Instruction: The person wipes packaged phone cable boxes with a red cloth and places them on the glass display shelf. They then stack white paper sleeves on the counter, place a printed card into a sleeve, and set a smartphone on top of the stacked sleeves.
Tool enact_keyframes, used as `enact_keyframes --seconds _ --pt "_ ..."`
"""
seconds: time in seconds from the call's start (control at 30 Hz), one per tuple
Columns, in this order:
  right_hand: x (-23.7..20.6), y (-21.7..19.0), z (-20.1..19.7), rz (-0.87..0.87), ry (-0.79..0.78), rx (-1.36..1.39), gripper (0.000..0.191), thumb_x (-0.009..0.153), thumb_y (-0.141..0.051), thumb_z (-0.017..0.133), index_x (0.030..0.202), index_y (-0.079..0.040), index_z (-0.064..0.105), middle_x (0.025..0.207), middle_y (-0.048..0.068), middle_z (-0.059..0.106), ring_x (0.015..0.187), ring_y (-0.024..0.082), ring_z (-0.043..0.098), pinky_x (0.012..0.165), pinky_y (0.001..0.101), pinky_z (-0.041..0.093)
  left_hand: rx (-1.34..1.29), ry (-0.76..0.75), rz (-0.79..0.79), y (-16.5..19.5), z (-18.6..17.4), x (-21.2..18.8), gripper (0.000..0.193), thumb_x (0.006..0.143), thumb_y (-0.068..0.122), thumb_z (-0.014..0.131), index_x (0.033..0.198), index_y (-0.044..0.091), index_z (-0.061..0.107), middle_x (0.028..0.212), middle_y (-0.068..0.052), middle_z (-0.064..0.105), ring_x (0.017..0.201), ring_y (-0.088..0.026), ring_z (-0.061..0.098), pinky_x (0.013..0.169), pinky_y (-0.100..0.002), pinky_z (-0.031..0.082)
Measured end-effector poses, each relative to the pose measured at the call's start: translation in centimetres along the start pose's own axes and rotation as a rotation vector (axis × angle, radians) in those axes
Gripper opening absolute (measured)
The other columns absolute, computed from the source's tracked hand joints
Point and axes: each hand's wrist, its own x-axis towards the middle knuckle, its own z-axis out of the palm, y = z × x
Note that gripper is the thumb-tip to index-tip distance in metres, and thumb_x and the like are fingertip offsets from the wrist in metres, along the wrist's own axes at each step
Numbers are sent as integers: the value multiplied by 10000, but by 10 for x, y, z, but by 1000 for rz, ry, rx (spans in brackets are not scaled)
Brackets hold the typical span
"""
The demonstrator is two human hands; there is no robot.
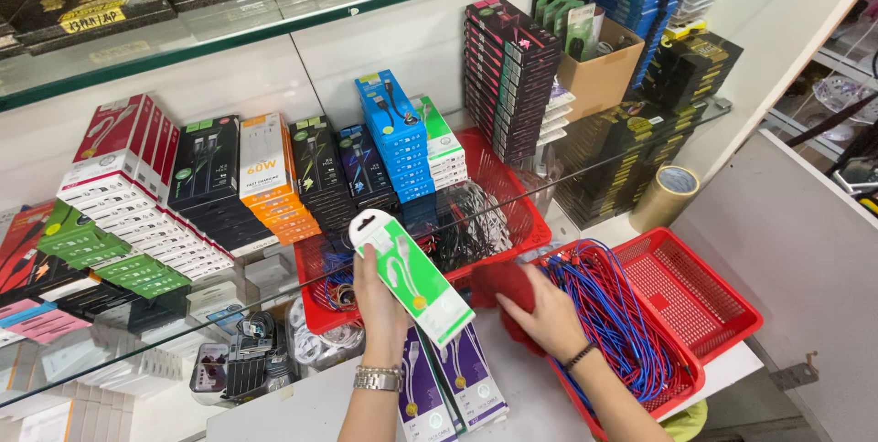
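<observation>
Head view, looking down over a white counter [302,405], and everything hangs off the green-and-white cable box [413,276] at the centre; nearest us, just below that box, two purple-and-white boxes [450,385] lie flat on the counter beside the left wrist, which wears a metal watch [379,378]; the left hand [380,300] comes up from the bottom edge, fingers wrapped round the box's lower half, holding it tilted with its hanger end up and to the left; just right of the box, the right hand [547,314] reaches across with a dark band on the wrist, fingers closed on a red cloth [506,291] that touches the box's right edge; further right, a red basket [704,305] sits at the counter's end, a tangle of blue and red cables [617,314] filling its near half; beyond the box, behind a glass pane, a second red basket [512,209] holds dark cables; left of the box, glass shelves carry rows of packaged cables in white, black, orange and green; above and behind it, a blue stack [395,136] stands beside a tall black stack [508,76]; far right of the box, a roll of brown tape [666,195] stands by a white wall panel; a cardboard carton [599,76] sits highest up, among more stacked boxes.
</observation>
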Motion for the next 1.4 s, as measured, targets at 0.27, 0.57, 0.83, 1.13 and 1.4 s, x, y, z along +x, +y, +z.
enact_keyframes --seconds 0.27,0.57,0.83,1.13,1.4 --pt "35 29 -24 -175 121 -134 492 851 -372 802 1266 -161 644 1200 128 675 1124 314 628 998 395 487 189 -47 -17 -45 29 9 405 1015 274 539 1345 39 518 1209 -100 678 1019 -181 680 822 -350 569" --pt "123 -21 -37 -87 -166 966 548 958 -64 579 1492 -70 455 1093 70 720 969 109 670 843 259 533 615 -42 362 -21 68 71 686 1012 336 535 1596 101 262 1551 -151 441 1386 -212 468 1145 -352 354" --pt "286 -41 36 -160 -12 547 629 965 -222 616 1502 3 378 1258 237 659 1090 311 661 925 384 526 729 63 336 6 98 141 897 954 576 533 1591 14 244 1648 -188 325 1498 -256 352 1178 -348 291" --pt "310 -36 83 -319 10 377 733 916 -215 624 1538 24 318 1490 296 479 1351 432 504 1109 438 405 802 104 180 3 90 163 943 933 669 466 1556 -25 323 1555 -205 467 1439 -262 460 1147 -344 343" --pt "309 -56 66 -124 -110 481 770 951 -319 611 1567 -24 256 1547 236 422 1354 367 521 1104 385 407 781 67 155 11 94 158 913 940 626 459 1582 7 262 1586 -198 422 1460 -264 425 1157 -344 327"
